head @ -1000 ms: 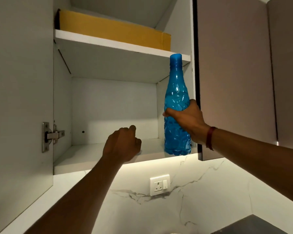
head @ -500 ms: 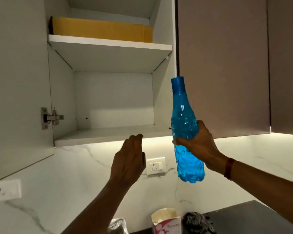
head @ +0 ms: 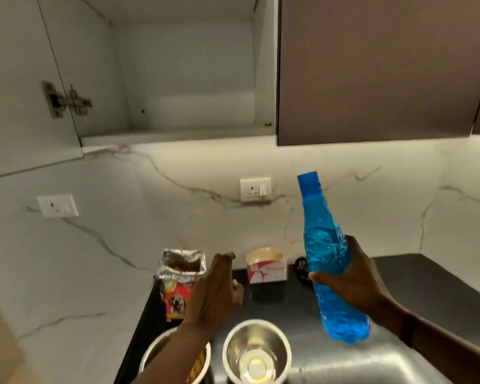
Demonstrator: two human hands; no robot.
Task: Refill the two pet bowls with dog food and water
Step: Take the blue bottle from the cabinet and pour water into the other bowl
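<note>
My right hand (head: 355, 281) grips a blue plastic water bottle (head: 327, 261) around its middle, held slightly tilted above the dark counter, cap on. My left hand (head: 216, 289) hovers with loosely curled fingers, holding nothing, in front of an opened dog food bag (head: 179, 281) lined with foil. Two steel bowls stand at the near edge: the left bowl (head: 158, 353) holds brown kibble and is partly hidden by my left forearm; the right bowl (head: 257, 353) looks empty and shiny inside.
A small white and pink carton (head: 266, 268) and a dark object (head: 301, 268) sit at the counter's back. An open wall cabinet (head: 186, 79) with its door (head: 20, 87) swung left hangs overhead. Two wall sockets (head: 255, 188) sit on the marble backsplash.
My right hand has brought the blue bottle down from the cabinet shelf to above the counter. My left hand dropped too. The view tilted down, revealing the bowls and food bag.
</note>
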